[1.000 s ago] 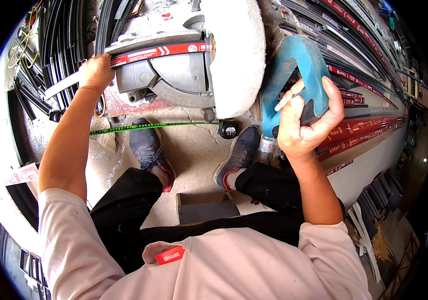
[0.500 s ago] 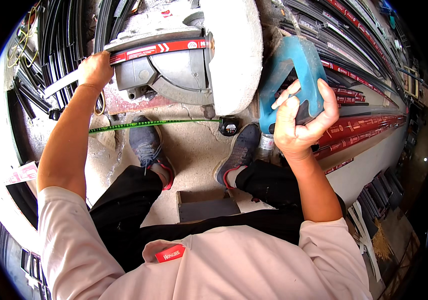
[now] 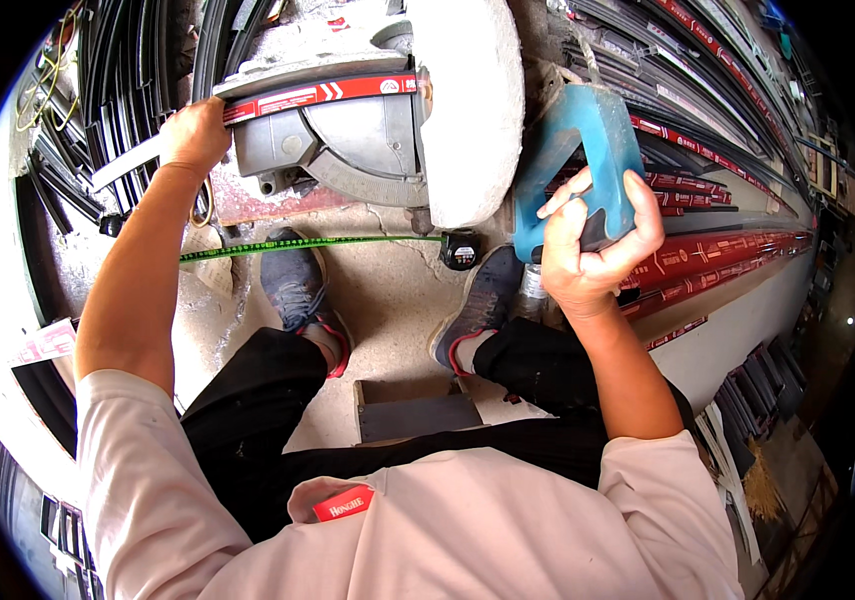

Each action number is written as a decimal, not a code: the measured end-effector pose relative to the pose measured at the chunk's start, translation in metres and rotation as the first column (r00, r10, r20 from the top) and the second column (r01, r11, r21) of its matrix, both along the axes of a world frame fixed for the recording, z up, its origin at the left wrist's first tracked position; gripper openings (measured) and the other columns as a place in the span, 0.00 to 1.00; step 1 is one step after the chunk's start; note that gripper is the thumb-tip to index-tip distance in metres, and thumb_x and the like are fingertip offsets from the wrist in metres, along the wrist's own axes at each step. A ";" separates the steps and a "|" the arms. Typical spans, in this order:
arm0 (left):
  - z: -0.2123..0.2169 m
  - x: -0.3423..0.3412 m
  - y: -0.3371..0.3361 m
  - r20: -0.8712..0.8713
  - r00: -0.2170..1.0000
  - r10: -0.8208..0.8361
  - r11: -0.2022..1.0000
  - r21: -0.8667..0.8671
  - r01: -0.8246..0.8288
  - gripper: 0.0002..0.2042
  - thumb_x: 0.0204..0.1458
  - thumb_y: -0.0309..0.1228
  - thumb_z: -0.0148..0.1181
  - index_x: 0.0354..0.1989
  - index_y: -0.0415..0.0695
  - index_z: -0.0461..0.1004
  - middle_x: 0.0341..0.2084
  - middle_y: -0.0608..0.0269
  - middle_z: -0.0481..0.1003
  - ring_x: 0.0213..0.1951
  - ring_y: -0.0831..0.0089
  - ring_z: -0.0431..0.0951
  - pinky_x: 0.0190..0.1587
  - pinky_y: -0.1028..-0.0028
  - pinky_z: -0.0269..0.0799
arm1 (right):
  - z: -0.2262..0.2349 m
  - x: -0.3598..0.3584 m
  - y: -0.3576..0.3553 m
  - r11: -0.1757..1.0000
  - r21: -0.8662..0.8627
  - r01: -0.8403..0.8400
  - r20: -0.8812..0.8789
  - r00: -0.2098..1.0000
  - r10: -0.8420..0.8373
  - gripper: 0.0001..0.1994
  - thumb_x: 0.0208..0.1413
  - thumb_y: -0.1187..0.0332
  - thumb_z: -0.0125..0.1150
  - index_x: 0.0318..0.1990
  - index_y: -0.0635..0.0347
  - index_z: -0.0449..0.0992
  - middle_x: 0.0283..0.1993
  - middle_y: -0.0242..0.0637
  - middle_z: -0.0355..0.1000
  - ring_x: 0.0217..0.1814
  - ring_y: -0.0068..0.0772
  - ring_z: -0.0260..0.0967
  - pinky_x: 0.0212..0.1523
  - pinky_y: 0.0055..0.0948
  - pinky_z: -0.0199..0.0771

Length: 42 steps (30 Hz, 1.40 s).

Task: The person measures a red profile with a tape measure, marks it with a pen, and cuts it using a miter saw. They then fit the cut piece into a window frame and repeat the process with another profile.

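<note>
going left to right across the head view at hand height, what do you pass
pale strip → left hand → grey saw guard → pale round disc → blue handle → right hand → red strips

A curved red label strip with white arrow marks (image 3: 318, 96) is running along the grey saw guard's upper edge. Long red labels with pale print (image 3: 738, 250) are lying on the dark stacked profiles at the right. A small red rectangular tag (image 3: 342, 503) is sitting on the pale shirt pocket.

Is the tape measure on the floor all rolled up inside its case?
No, the tape measure lies on the floor with its green blade pulled out in a long line toward the left, past the grey shoe.
</note>
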<state>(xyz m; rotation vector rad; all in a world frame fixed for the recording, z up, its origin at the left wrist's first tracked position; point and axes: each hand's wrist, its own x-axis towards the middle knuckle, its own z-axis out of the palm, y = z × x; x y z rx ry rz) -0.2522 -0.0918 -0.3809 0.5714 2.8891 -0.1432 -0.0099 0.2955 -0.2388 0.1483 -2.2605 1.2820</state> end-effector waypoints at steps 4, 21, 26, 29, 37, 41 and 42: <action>0.000 -0.002 -0.001 0.024 1.000 -0.006 0.999 0.036 0.005 0.08 0.51 0.27 0.56 0.38 0.45 0.78 0.38 0.49 0.83 0.45 0.46 0.83 0.50 0.51 0.78 | 0.030 -0.023 0.004 0.995 -0.050 0.086 0.027 0.996 -0.085 0.27 0.64 0.80 0.57 0.68 0.66 0.56 0.57 0.47 0.67 0.46 0.27 0.72 0.41 0.25 0.81; 0.139 0.028 -0.032 0.047 0.998 -0.029 0.996 -0.079 0.032 0.12 0.55 0.31 0.56 0.47 0.54 0.78 0.38 0.52 0.84 0.46 0.48 0.83 0.49 0.50 0.76 | 0.169 -0.239 0.074 0.996 0.033 -0.080 0.226 0.972 0.071 0.14 0.68 0.64 0.54 0.57 0.56 0.74 0.34 0.31 0.75 0.30 0.21 0.69 0.32 0.28 0.71; 0.214 0.060 -0.065 0.004 0.995 -0.098 0.992 -0.075 0.098 0.09 0.54 0.29 0.58 0.43 0.52 0.79 0.35 0.52 0.83 0.43 0.47 0.83 0.47 0.50 0.77 | 0.187 -0.249 0.050 0.991 0.114 0.064 0.267 0.959 -0.092 0.19 0.69 0.62 0.48 0.63 0.53 0.74 0.31 0.35 0.75 0.28 0.27 0.70 0.32 0.34 0.72; 0.248 0.084 -0.067 -0.069 0.988 -0.135 0.991 -0.021 0.134 0.10 0.51 0.26 0.60 0.42 0.51 0.79 0.34 0.55 0.83 0.41 0.48 0.83 0.46 0.51 0.77 | 0.181 -0.257 0.060 0.959 0.250 0.133 0.187 0.965 -0.183 0.21 0.68 0.59 0.46 0.64 0.53 0.74 0.35 0.50 0.78 0.34 0.45 0.76 0.38 0.46 0.75; 0.305 0.145 -0.074 -0.136 0.980 -0.148 0.988 0.018 0.151 0.11 0.52 0.28 0.65 0.44 0.50 0.80 0.33 0.57 0.83 0.40 0.52 0.84 0.46 0.53 0.78 | 0.198 -0.158 0.030 0.824 0.525 0.212 -0.214 0.970 -0.113 0.15 0.60 0.65 0.56 0.50 0.65 0.76 0.52 0.59 0.74 0.54 0.65 0.72 0.55 0.53 0.74; 0.320 0.163 -0.068 -0.135 0.978 -0.158 0.987 0.008 0.160 0.09 0.54 0.30 0.65 0.44 0.50 0.79 0.33 0.57 0.83 0.40 0.51 0.84 0.46 0.53 0.78 | 0.196 -0.063 -0.036 0.788 0.616 0.017 -0.193 0.973 0.129 0.19 0.71 0.61 0.55 0.61 0.65 0.72 0.50 0.48 0.79 0.50 0.42 0.78 0.53 0.43 0.79; 0.327 0.170 -0.074 -0.137 0.978 -0.155 0.988 -0.008 0.155 0.09 0.54 0.30 0.65 0.44 0.50 0.79 0.33 0.57 0.83 0.40 0.51 0.84 0.45 0.53 0.78 | 0.182 -0.043 -0.063 0.823 0.560 -0.095 -0.140 0.968 0.206 0.18 0.69 0.58 0.57 0.55 0.64 0.74 0.48 0.50 0.78 0.49 0.46 0.77 0.54 0.46 0.78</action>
